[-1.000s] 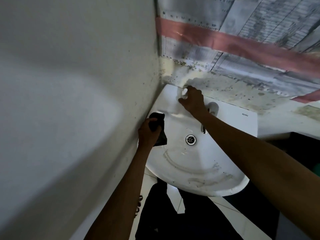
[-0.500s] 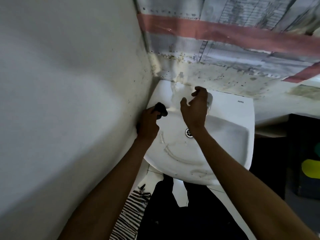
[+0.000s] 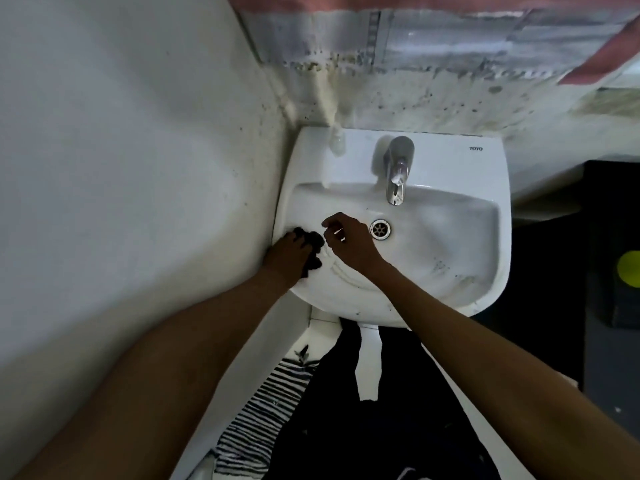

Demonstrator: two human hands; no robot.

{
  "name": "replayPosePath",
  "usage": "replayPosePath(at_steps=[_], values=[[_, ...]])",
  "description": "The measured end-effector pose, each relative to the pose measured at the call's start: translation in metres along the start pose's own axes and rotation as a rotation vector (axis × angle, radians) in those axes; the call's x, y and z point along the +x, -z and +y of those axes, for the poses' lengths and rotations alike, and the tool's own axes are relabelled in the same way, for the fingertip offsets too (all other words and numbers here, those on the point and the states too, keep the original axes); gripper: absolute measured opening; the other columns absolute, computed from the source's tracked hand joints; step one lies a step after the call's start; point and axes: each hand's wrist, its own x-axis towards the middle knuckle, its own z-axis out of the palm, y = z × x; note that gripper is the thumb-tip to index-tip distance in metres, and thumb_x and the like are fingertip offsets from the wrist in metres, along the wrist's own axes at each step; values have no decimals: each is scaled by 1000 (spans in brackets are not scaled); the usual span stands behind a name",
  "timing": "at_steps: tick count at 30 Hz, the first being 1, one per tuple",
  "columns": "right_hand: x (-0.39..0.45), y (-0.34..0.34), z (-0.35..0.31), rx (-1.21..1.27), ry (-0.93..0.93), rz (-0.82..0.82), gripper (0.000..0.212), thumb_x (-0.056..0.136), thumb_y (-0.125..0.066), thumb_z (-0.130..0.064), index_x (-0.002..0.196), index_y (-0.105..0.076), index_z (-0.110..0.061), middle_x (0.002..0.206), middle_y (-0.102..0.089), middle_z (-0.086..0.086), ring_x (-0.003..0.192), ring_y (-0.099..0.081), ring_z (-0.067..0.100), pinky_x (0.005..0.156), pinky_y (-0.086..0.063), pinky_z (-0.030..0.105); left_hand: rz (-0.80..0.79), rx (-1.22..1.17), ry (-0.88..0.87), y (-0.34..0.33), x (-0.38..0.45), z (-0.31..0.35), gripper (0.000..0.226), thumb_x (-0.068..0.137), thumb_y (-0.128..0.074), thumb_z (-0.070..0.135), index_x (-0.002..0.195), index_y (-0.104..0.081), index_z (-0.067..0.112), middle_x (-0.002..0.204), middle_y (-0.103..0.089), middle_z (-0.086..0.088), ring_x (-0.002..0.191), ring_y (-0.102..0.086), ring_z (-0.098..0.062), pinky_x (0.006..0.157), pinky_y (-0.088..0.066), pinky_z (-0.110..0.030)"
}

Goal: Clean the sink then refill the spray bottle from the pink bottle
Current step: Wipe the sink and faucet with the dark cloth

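A white wall-mounted sink (image 3: 485,168) with a chrome faucet (image 3: 396,168) and a drain (image 3: 380,229) fills the middle of the head view. Dirt streaks mark the front of the basin. My left hand (image 3: 287,254) grips a dark cloth (image 3: 313,242) against the basin's left inner wall. My right hand (image 3: 349,245) hovers just right of the cloth with loosely curled fingers and holds nothing. A blurred, clear spray bottle (image 3: 337,142) stands on the sink's back left ledge. No pink bottle is in view.
A white wall (image 3: 138,168) runs close along the sink's left side, and a stained wall rises behind it. A striped fabric (image 3: 263,410) lies on the floor below. A yellow-green object (image 3: 628,268) sits in the dark area at the right.
My right hand left the spray bottle on the back ledge and came down into the basin beside the cloth. My left hand moved the cloth lower along the basin's left wall.
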Motion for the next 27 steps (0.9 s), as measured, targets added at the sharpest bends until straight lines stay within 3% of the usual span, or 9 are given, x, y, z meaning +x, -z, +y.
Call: replayPosePath(at_steps=[5, 11, 13, 17, 21, 27], values=[[-5, 1, 0, 55, -141, 46, 15, 92, -60, -8, 105, -69, -10, 95, -74, 4, 80, -74, 25, 80, -58, 37, 92, -102, 22, -36, -36, 34, 39, 105, -41, 25, 140, -52, 13, 138, -57, -7, 127, -46, -28, 105, -32, -31], [-18, 16, 7, 121, -212, 113, 15, 93, -59, -3, 106, -67, -3, 91, -72, 9, 71, -71, 24, 83, -59, 44, 51, -137, 64, -43, -48, 71, 44, 102, -39, 49, 121, -62, 17, 115, -68, -6, 113, -53, -30, 92, -39, -36], [-23, 23, 8, 157, -254, 146, 16, 93, -59, -3, 107, -68, -2, 96, -73, 14, 72, -70, 23, 82, -58, 41, 7, -181, 37, -45, -48, 85, 38, 103, -41, 43, 122, -61, 17, 112, -69, -9, 109, -55, -32, 89, -40, -38], [-31, 36, 11, 228, -314, 191, 19, 93, -57, -2, 109, -68, 1, 101, -73, 22, 76, -70, 27, 78, -56, 35, -42, -313, -117, -29, -35, 79, 32, 106, -40, 18, 126, -63, 9, 119, -70, -12, 107, -62, -32, 99, -33, -33], [-32, 41, 14, 234, -345, 152, 20, 92, -60, -1, 109, -68, 4, 100, -73, 22, 78, -70, 29, 80, -55, 36, 73, -193, -18, -11, -7, 37, 38, 103, -35, 8, 131, -59, 13, 125, -65, -8, 114, -54, -25, 101, -32, -30], [-32, 33, 36, 221, -418, 122, 20, 93, -61, -6, 110, -68, -1, 94, -72, 9, 78, -71, 26, 84, -56, 38, 383, -81, -41, 9, 36, -1, 35, 96, -48, -3, 126, -63, 4, 125, -62, -17, 122, -47, -34, 100, -39, -38]])
